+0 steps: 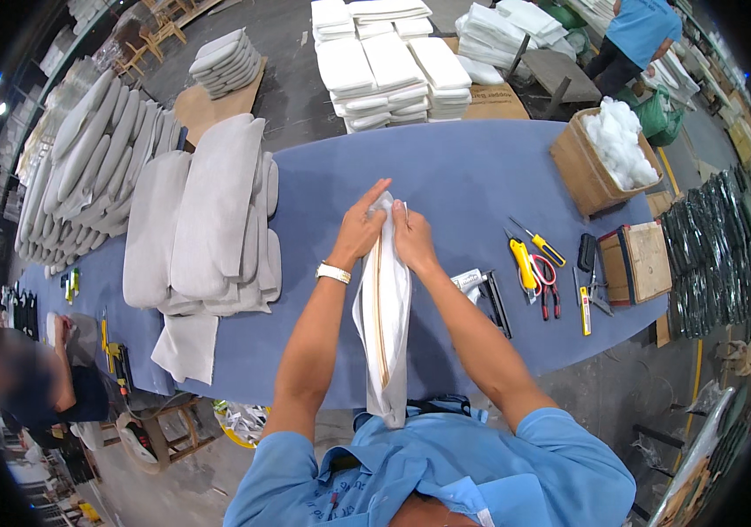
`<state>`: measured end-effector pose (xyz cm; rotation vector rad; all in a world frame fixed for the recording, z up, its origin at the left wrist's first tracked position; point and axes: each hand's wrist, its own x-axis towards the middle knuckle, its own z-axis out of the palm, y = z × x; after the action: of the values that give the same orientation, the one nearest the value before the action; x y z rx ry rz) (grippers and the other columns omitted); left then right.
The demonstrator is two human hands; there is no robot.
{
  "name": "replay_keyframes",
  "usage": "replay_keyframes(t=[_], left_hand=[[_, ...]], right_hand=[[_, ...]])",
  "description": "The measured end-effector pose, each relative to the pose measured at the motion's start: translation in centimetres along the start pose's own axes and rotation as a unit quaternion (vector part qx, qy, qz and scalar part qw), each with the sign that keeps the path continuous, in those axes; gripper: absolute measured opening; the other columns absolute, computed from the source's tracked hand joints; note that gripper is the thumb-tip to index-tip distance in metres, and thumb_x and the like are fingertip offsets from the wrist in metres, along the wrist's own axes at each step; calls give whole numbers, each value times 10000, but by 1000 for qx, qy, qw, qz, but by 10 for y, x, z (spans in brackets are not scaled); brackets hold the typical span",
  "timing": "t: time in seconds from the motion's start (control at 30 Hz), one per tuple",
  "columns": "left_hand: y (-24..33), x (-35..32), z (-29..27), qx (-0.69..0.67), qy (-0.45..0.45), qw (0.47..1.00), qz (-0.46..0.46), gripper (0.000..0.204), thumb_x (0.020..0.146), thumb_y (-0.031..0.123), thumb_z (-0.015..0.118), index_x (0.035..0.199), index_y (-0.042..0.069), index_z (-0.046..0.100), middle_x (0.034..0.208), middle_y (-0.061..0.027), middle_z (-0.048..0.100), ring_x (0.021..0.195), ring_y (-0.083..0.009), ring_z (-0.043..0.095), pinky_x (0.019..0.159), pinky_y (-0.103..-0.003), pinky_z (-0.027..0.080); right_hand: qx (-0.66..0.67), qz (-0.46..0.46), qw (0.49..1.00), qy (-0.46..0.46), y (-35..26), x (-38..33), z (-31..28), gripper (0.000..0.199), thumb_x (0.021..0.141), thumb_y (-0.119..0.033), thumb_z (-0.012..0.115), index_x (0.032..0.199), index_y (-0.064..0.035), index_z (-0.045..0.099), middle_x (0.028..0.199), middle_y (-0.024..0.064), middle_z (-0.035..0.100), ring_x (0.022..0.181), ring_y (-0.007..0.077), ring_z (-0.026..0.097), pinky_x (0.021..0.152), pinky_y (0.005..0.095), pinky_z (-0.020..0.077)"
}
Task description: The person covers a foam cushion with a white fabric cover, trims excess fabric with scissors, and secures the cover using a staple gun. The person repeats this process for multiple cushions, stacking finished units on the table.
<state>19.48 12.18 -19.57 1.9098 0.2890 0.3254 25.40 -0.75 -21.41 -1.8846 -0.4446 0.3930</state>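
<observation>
A long white fabric cover [397, 325] hangs lengthwise in front of me, its lower end close to my shirt. Down its middle runs a narrow tan strip [379, 307], which could be a zipper or an edge; I cannot tell which. At the far end of the cover, my left hand [361, 227] grips one side with the forefinger stretched out past it. Opposite it, my right hand [412, 235] pinches the other side, thumb on top. The two hands are close together above the blue table [463, 193]. Folds and fingers hide the inside of the far end.
Grey cushions [217, 211] are stacked at left. A staple gun [491, 299], yellow-handled tools [523, 263] and red-handled scissors [544, 270] lie at right. Beyond them stand a carton of white stuffing [591, 167] and a wooden box [639, 263]. Two other people work nearby.
</observation>
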Motion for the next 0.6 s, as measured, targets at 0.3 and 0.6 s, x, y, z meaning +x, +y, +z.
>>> replay_keyframes(t=[0.3,0.6], left_hand=[[-26,17,22,-36,-3,999,15,355,991,130,587,1329,78,684,1506,-173,559,1460,-341,460,1175,-414,393],[-28,20,33,-176,149,973,19,268,1050,156,585,1019,-22,783,1164,-113,756,1295,-326,624,1201,-499,346]], right_hand=[[-81,14,994,-75,9,35,-39,550,1083,-426,425,881,18,679,803,253,683,790,470,661,724,530,488],[-210,-130,968,-48,-24,23,-33,455,1060,-407,507,813,-49,645,738,162,665,698,394,670,594,496,509]])
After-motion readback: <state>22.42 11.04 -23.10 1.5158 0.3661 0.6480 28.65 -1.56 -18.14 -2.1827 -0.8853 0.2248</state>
